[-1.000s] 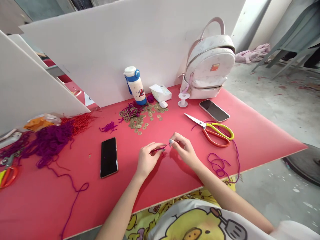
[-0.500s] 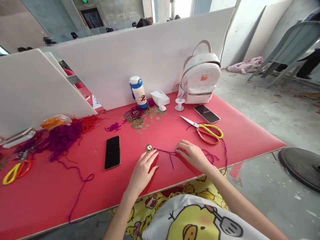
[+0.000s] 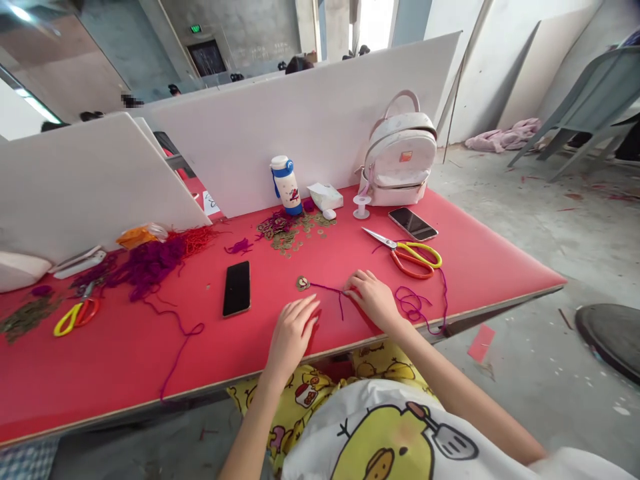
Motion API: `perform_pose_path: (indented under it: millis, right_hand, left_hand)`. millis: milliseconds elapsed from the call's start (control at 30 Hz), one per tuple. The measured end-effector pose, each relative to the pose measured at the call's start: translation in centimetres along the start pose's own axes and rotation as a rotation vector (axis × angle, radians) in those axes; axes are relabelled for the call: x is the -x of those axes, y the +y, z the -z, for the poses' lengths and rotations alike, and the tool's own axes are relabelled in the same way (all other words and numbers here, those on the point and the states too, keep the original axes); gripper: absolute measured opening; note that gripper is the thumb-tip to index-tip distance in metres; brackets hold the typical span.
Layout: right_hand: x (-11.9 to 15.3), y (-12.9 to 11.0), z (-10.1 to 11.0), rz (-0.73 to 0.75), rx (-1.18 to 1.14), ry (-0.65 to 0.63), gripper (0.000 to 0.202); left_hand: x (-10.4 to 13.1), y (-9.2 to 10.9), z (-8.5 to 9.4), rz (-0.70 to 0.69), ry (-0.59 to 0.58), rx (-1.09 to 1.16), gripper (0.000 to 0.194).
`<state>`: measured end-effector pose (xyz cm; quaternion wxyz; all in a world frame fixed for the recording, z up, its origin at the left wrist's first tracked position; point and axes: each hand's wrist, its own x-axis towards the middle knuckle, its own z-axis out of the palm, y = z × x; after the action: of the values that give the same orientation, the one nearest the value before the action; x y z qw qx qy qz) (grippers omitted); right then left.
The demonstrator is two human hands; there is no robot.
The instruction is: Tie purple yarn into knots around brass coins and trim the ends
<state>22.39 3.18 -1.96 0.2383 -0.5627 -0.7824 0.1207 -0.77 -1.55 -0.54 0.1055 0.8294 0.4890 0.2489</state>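
My left hand [image 3: 294, 328] rests at the front of the red table with its fingers stretched out and nothing in them. Just beyond its fingertips lies a small cluster of brass-coloured coins [image 3: 303, 283]. A purple cord [image 3: 325, 287] runs from the coins to my right hand [image 3: 371, 299], whose thumb and fingertips close on it. One short cord end hangs off toward me beside those fingers. More cord lies in loose loops [image 3: 413, 303] right of my right hand, trailing to the scissors [image 3: 410, 257] with yellow and orange handles.
Behind stand a bottle [image 3: 287, 187], a white backpack [image 3: 400, 160] and an empty spool [image 3: 361, 207]. Loose coins [image 3: 285, 240] lie near the bottle. Phones [image 3: 237, 289] lie left and right. Purple yarn [image 3: 153, 267] and a second pair of scissors [image 3: 77, 317] are at left.
My left hand has drawn back from the coins toward me, leaving them uncovered. My right hand stays at the cord. The camera view has shifted a little.
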Motion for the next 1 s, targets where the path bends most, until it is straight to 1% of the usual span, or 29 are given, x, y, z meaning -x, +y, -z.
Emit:
perform_pose_path:
  millis: [67, 167, 233, 300, 333, 367, 567, 733, 833, 1000]
  right_hand:
    - [-0.4, 0.2, 0.1, 0.031, -0.027, -0.011, 0.008]
    - [-0.9, 0.5, 0.4, 0.077, -0.077, -0.023, 0.01]
    - [-1.1, 0.6, 0.9, 0.112, -0.107, -0.023, 0.01]
    - [-1.3, 0.7, 1.5, 0.145, -0.129, -0.02, 0.01]
    - [-1.3, 0.7, 1.8, 0.158, -0.138, -0.017, 0.01]
    - [-1.4, 0.7, 2.0, 0.168, -0.145, -0.014, 0.011]
    - [-1.5, 0.3, 3.0, 0.194, -0.173, 0.009, 0.014]
    - [-1.5, 0.0, 3.2, 0.152, -0.216, 0.073, 0.016]
    - [-1.5, -0.2, 2.7, 0.103, -0.277, 0.122, 0.014]
    - [-1.2, -1.0, 0.7, 0.039, -0.423, 0.142, 0.014]
  left_hand:
    - [-2.8, 0.6, -0.2, -0.013, 0.013, 0.086, 0.04]
    - [-7.0, 0.9, -1.0, 0.032, -0.033, 0.216, 0.038]
    - [-8.9, 0.8, -1.7, 0.075, -0.063, 0.276, 0.027]
    - [-9.8, 0.6, -2.3, 0.075, -0.094, 0.321, 0.01]
    - [-10.0, 0.5, -2.5, 0.077, -0.103, 0.346, 0.006]
    - [-9.9, 0.4, -2.7, 0.083, -0.107, 0.374, 0.005]
    - [-8.8, 0.1, -2.5, 0.155, -0.059, 0.513, 0.017]
    - [-8.2, 0.0, -2.1, 0.186, -0.001, 0.634, 0.025]
    - [-7.9, 0.3, -1.9, 0.206, 0.074, 0.714, 0.029]
    - [-7.1, 1.1, -1.9, 0.264, 0.189, 0.82, 0.028]
